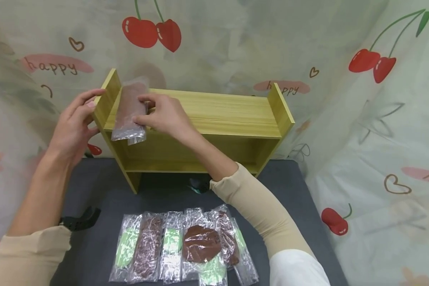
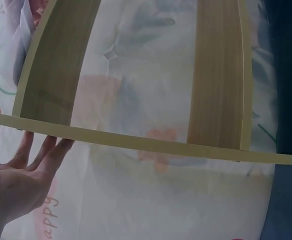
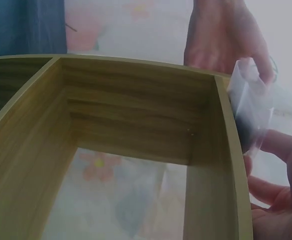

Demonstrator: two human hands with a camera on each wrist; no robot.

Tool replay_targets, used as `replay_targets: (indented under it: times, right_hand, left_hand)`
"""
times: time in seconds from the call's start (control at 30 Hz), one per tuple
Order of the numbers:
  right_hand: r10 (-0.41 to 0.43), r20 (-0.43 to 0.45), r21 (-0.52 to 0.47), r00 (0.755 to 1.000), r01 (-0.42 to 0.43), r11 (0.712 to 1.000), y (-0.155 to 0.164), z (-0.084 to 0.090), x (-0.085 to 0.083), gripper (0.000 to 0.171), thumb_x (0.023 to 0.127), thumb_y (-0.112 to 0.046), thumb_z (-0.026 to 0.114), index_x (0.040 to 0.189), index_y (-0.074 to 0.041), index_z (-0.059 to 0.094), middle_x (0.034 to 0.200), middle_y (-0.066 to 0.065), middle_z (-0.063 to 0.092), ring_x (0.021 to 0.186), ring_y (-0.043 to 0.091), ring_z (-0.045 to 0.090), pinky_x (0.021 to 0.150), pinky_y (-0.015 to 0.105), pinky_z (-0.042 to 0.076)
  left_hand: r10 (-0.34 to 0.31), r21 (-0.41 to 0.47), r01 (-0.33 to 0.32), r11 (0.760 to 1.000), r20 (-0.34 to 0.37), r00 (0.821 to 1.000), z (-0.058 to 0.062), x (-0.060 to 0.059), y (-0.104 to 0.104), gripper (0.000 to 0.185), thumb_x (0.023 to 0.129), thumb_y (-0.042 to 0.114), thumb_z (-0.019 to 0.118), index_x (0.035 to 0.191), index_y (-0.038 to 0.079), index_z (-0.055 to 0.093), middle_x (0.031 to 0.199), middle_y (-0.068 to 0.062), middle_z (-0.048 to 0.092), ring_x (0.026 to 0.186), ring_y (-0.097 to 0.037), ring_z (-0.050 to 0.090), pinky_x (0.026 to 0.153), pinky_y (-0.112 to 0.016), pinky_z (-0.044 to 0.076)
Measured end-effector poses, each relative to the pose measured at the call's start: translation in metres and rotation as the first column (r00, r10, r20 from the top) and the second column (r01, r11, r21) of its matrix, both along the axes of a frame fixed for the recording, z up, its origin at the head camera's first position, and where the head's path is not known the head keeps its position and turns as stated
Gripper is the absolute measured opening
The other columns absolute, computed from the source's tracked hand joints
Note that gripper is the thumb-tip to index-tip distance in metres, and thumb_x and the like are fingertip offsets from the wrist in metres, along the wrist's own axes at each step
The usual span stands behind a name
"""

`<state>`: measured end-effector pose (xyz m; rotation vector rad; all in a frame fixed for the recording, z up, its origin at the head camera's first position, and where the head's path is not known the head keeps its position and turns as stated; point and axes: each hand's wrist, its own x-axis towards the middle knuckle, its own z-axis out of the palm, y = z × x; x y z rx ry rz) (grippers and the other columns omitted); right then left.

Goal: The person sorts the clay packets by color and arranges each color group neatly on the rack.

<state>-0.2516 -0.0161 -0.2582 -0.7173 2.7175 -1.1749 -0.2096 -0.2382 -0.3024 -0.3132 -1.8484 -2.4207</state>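
Pinching what, exactly, and where?

A clear packet (image 1: 128,105) with something flat and brownish inside, at the left end of the wooden shelf unit (image 1: 218,113). The right hand (image 1: 169,113) has it by its right long edge, between thumb and fingers.

And the left hand (image 1: 71,123)?

On the far side of the left upright (image 1: 109,95), fairly straight fingers touching its outer face. So the two hands are apart, with packet and upright between them.

Which way does the packet's long side run?

Roughly front to back, across the top board's length and nearly alongside the upright. Its near end overhangs the board's front edge. Whether its underside touches the board cannot be told.

Then what does the placement turn on?

Probably that gap on the packet's left: the upright is just beside it, while the board stretches away to the right, beneath the right hand.

Any others?

A row of wrapped packets (image 1: 148,248), green and brown, lies on the dark bench (image 1: 89,250), well apart, nearer the person.
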Motion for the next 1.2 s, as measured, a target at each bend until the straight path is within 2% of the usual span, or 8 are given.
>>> replay_targets:
  times: [0.23,0.33,0.47,0.7,0.73,0.8,0.97,1.2]
  right_hand:
    - [-0.013,-0.053,0.064,0.999,0.016,0.998,-0.001,0.0,-0.004,0.059,0.085,-0.036,0.079,0.138,-0.016,0.061,0.125,-0.006,0.063,0.092,0.01,0.053,0.069,0.022,0.043]
    - [0.0,-0.064,0.071,0.998,0.005,0.997,0.0,0.0,-0.006,0.059,0.086,-0.038,0.078,0.137,-0.015,0.061,0.127,-0.006,0.063,0.098,0.009,0.053,0.071,0.021,0.043]
    - [0.0,-0.076,0.083,0.997,0.006,0.997,0.001,0.0,-0.005,0.058,0.086,-0.04,0.076,0.138,-0.018,0.061,0.133,-0.007,0.059,0.116,0.005,0.049,0.085,0.017,0.042]
    - [0.002,-0.119,0.055,0.993,0.005,0.999,0.007,-0.002,-0.003,0.055,0.09,-0.038,0.073,0.14,-0.02,0.059,0.142,-0.003,0.053,0.126,0.008,0.046,0.097,0.018,0.039]
    - [0.004,-0.122,0.044,0.993,0.002,0.999,0.008,-0.003,-0.002,0.054,0.09,-0.037,0.072,0.14,-0.02,0.059,0.143,-0.003,0.051,0.127,0.007,0.045,0.098,0.018,0.038]
    - [0.019,-0.097,-0.008,0.995,-0.02,1.0,0.011,-0.005,0.0,0.053,0.091,-0.035,0.073,0.14,-0.018,0.058,0.145,-0.002,0.049,0.117,0.006,0.055,0.093,0.02,0.044]
    - [0.074,0.02,-0.209,0.997,-0.068,0.976,0.021,-0.009,0.008,0.05,0.091,-0.025,0.074,0.137,-0.014,0.059,0.14,-0.004,0.053,0.079,0.009,0.071,0.068,0.026,0.054]
    - [0.104,0.061,-0.329,0.993,-0.078,0.941,0.036,-0.01,0.018,0.042,0.091,-0.021,0.074,0.131,-0.014,0.064,0.121,-0.001,0.067,0.085,0.012,0.07,0.067,0.029,0.053]
  left_hand:
    - [-0.006,0.005,0.006,1.0,0.0,1.0,0.0,0.0,0.0,0.038,0.106,0.02,0.047,0.144,0.012,0.048,0.138,-0.008,0.043,0.122,-0.022,0.045,0.086,-0.032,0.043]
    - [-0.005,0.0,0.005,1.0,0.0,1.0,0.0,0.001,0.0,0.039,0.106,0.02,0.046,0.144,0.013,0.047,0.14,-0.007,0.042,0.123,-0.022,0.044,0.086,-0.032,0.042]
    - [-0.005,-0.007,0.005,1.0,0.003,1.0,-0.001,0.001,0.0,0.039,0.106,0.021,0.045,0.144,0.014,0.047,0.141,-0.006,0.041,0.123,-0.022,0.044,0.087,-0.032,0.042]
    - [-0.002,-0.005,0.002,1.0,0.005,1.0,-0.001,0.001,0.001,0.039,0.107,0.021,0.045,0.145,0.014,0.047,0.141,-0.006,0.04,0.124,-0.023,0.043,0.088,-0.032,0.042]
    - [0.0,-0.007,0.0,1.0,0.007,1.0,-0.001,0.001,0.001,0.039,0.107,0.022,0.045,0.145,0.014,0.047,0.141,-0.006,0.04,0.124,-0.023,0.043,0.087,-0.032,0.042]
    - [0.004,-0.009,-0.004,1.0,0.011,1.0,-0.002,0.001,0.002,0.039,0.106,0.022,0.046,0.144,0.014,0.047,0.141,-0.007,0.041,0.124,-0.023,0.043,0.087,-0.032,0.042]
    - [0.02,-0.001,-0.02,1.0,0.015,1.0,0.0,0.002,0.002,0.039,0.105,0.021,0.048,0.143,0.013,0.049,0.136,-0.008,0.047,0.119,-0.023,0.047,0.085,-0.031,0.043]
    - [0.065,0.019,-0.065,0.998,0.026,0.998,0.002,0.0,0.006,0.036,0.104,0.018,0.049,0.139,0.011,0.053,0.138,-0.008,0.047,0.118,-0.022,0.049,0.081,-0.03,0.047]
